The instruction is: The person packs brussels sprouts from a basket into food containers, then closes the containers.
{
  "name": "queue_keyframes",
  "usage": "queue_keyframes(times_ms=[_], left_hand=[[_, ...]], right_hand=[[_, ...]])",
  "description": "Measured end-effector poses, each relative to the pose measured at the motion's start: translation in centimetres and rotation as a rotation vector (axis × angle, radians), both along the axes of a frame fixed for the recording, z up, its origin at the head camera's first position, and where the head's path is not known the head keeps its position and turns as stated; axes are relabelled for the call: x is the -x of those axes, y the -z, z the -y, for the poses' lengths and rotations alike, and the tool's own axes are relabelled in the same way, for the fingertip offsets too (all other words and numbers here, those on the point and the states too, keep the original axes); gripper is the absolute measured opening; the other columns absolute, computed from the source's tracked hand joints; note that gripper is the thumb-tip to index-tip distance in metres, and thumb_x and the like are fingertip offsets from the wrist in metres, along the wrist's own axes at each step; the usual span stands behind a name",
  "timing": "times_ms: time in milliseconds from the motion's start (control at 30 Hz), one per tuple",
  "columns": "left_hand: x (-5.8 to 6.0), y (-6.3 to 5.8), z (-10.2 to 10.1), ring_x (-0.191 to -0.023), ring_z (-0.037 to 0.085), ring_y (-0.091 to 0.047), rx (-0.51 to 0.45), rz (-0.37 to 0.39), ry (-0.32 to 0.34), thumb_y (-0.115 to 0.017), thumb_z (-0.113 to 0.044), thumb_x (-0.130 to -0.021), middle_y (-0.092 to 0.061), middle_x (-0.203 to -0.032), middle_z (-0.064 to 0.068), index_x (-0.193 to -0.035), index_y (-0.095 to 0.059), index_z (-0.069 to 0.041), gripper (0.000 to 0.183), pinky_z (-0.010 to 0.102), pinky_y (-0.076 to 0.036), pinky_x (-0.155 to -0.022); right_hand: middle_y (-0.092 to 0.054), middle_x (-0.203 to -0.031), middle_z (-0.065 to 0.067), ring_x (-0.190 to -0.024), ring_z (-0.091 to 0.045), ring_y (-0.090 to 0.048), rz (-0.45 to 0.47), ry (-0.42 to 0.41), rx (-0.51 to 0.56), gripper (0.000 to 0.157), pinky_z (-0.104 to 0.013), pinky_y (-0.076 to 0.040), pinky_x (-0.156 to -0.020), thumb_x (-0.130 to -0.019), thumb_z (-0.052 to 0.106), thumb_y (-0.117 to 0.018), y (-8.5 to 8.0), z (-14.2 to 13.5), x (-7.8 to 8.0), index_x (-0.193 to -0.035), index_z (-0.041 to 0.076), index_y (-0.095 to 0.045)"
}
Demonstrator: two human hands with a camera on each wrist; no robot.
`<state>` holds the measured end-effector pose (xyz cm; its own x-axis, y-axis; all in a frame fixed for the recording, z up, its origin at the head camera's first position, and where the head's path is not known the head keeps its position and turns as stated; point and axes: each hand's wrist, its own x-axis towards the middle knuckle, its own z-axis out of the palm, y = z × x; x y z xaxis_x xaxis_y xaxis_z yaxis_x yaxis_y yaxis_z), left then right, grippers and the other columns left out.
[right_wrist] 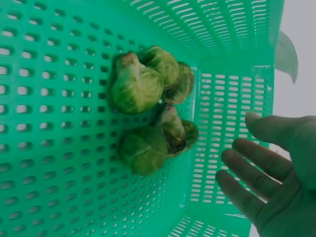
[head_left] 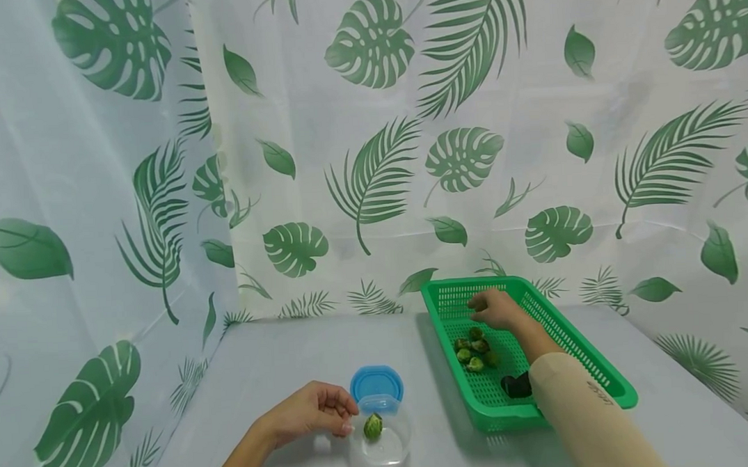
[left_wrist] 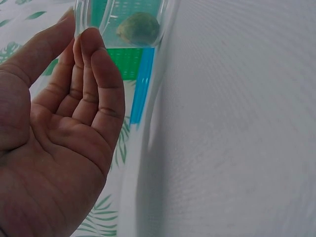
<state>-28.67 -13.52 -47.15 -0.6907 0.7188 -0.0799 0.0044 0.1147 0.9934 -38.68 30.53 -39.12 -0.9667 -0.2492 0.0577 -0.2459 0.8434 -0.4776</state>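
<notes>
In the head view my left hand (head_left: 313,414) is at the left side of a small clear plastic container (head_left: 392,452). Its thumb and fingertips pinch the rim, as the left wrist view shows close up. One Brussels sprout (head_left: 373,426) lies inside the container. My right hand (head_left: 496,309) hovers over the far part of a green plastic basket (head_left: 445,370), fingers loosely spread and holding nothing. Several Brussels sprouts (right_wrist: 137,91) lie clustered on the basket floor, apart from the right hand's fingers.
A blue lid (head_left: 377,384) lies just behind the container. The basket's raised, perforated walls surround the sprouts. A black object (head_left: 516,385) shows beside the right sleeve, over the basket. A leaf-patterned curtain (head_left: 370,150) hangs behind the white table (head_left: 291,348).
</notes>
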Motion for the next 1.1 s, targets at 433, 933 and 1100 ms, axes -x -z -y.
queue_keyframes(times_ms=[433,933,1100], left_hand=[[-0.1,0.1,0.0,-0.082,0.010,-0.068,0.005,-0.002,-0.003,-0.082,-0.009,-0.088,-0.073,-0.096,0.002,-0.119,-0.064,0.015,0.043,0.024,-0.058,-0.075],[0.1,0.2,0.0,-0.082,0.011,-0.068,-0.002,0.012,-0.002,-0.082,-0.009,-0.088,-0.073,-0.095,0.002,-0.119,-0.065,0.015,0.043,0.025,-0.059,-0.075],[0.0,0.1,0.0,-0.082,0.011,-0.067,0.003,0.010,-0.007,-0.082,-0.009,-0.088,-0.073,-0.095,0.002,-0.118,-0.065,0.014,0.042,0.025,-0.059,-0.075]], right_hand=[[-0.061,-0.133,-0.037,-0.123,-0.052,-0.060,0.098,-0.030,0.006,0.040,-0.053,-0.059,-0.090,-0.100,0.007,-0.067,1.1,-0.8,-0.1,-0.135,-0.011,-0.061],[-0.061,-0.136,-0.035,-0.127,-0.053,-0.057,0.174,-0.157,-0.057,0.042,-0.058,-0.053,-0.100,-0.101,0.004,-0.064,1.6,-1.1,-0.2,-0.137,-0.015,-0.056],[-0.061,-0.135,-0.034,-0.127,-0.052,-0.057,0.209,-0.162,-0.071,0.042,-0.057,-0.053,-0.101,-0.102,0.002,-0.061,1.7,-1.1,-0.2,-0.139,-0.015,-0.054]])
